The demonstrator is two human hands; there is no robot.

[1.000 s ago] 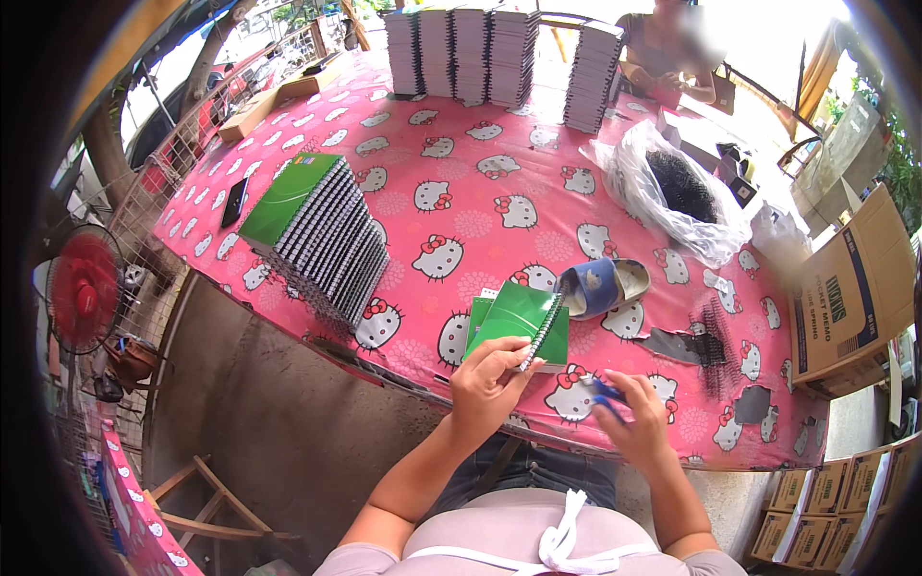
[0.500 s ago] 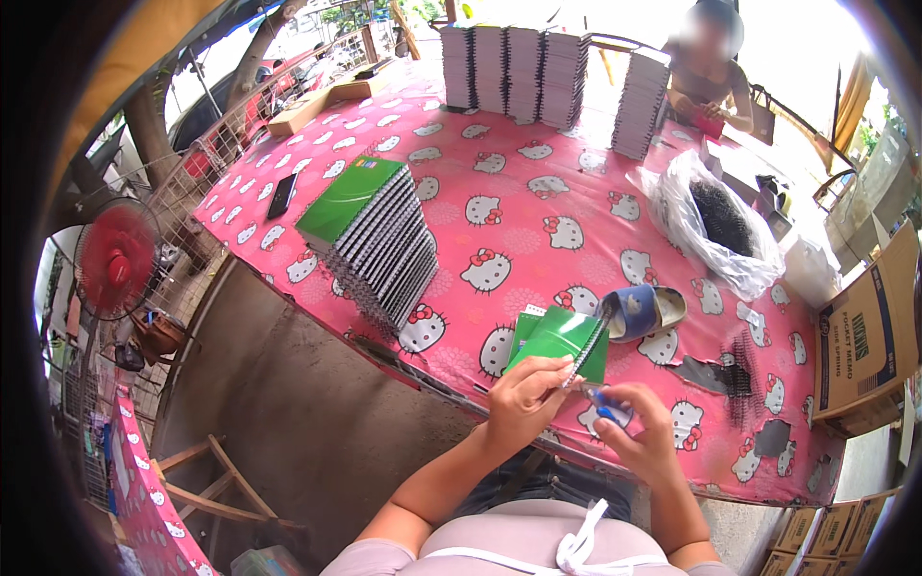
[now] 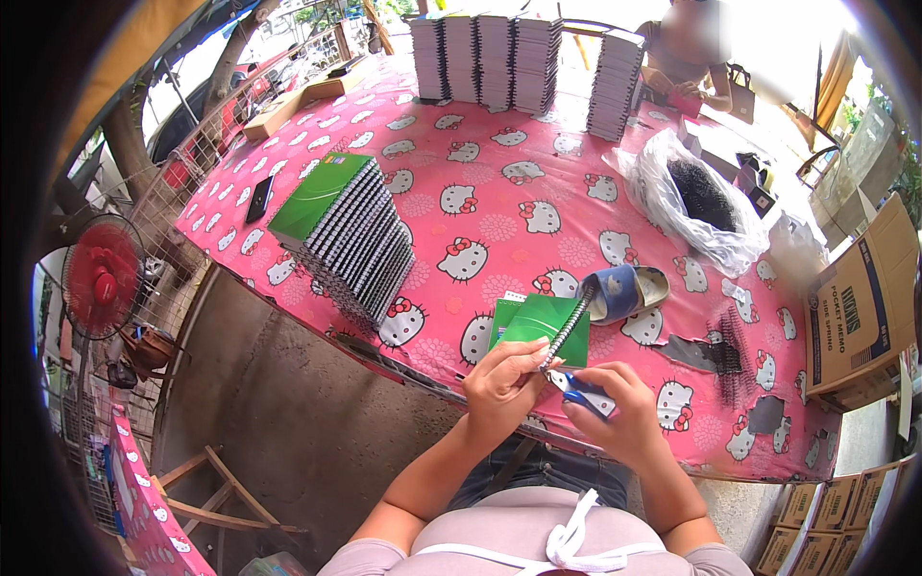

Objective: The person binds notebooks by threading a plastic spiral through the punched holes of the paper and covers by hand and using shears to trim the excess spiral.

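My left hand [image 3: 504, 384] grips the near end of a green-covered spiral notebook [image 3: 547, 324] close to the table's front edge. A dark wire coil [image 3: 573, 331] runs along the notebook's right side. In my right hand [image 3: 622, 411] is a pair of blue-handled pliers [image 3: 586, 396], with its jaws at the coil's near end. Whether the jaws touch the wire is too small to tell. Another green notebook [image 3: 506, 312] lies partly hidden under the held one. Just beyond the coil rests a blue slipper [image 3: 619, 294] with a pale insole.
A tall stack of green spiral notebooks [image 3: 336, 235] stands to the left, near a phone [image 3: 259, 199]. White-paged stacks [image 3: 495, 62] line the far edge. At right are a plastic bag [image 3: 643, 187] of black coils and a cardboard box [image 3: 860, 307]. A person [image 3: 682, 62] sits across.
The whole view has shifted, so things appear a little farther left and higher. The held notebook is tilted, showing more of its coil. The pliers stay at the coil's near end.
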